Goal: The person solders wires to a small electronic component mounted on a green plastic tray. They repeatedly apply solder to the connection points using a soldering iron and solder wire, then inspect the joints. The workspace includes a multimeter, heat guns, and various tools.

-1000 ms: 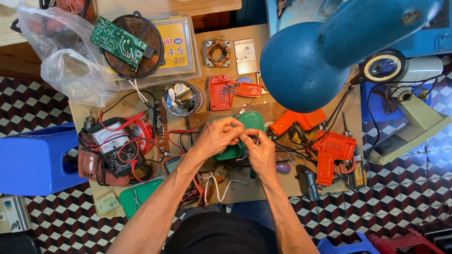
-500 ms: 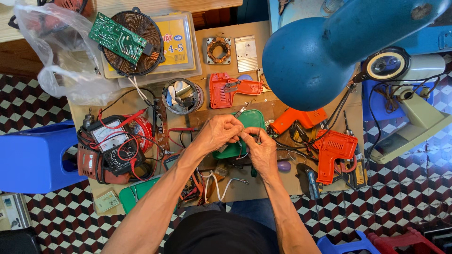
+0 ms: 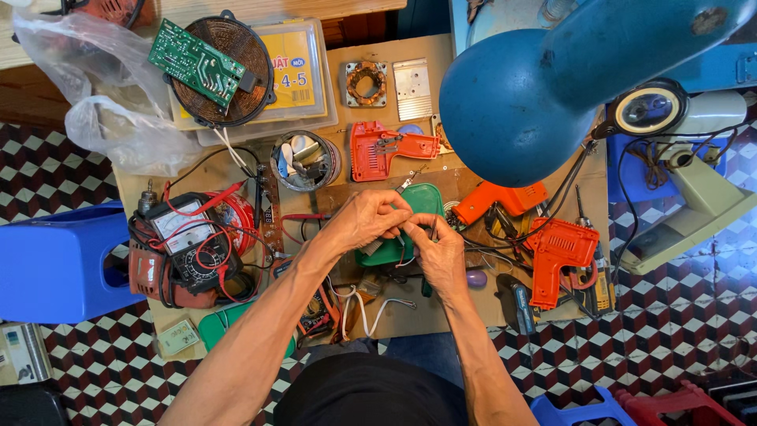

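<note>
Both hands meet over a green plastic casing point(image 3: 418, 207) at the middle of the cluttered surface point(image 3: 441, 312). The left hand point(image 3: 364, 221) curls over its edge, fingers closed on it; the right hand point(image 3: 438, 251) pinches thin wires beside it. Behind them stands a round tin point(image 3: 306, 160) — stuffed with small parts and tools.

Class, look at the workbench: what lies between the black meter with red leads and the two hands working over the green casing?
In the head view, between the meter and the hands lie a narrow upright strip and loose red wires.
</note>
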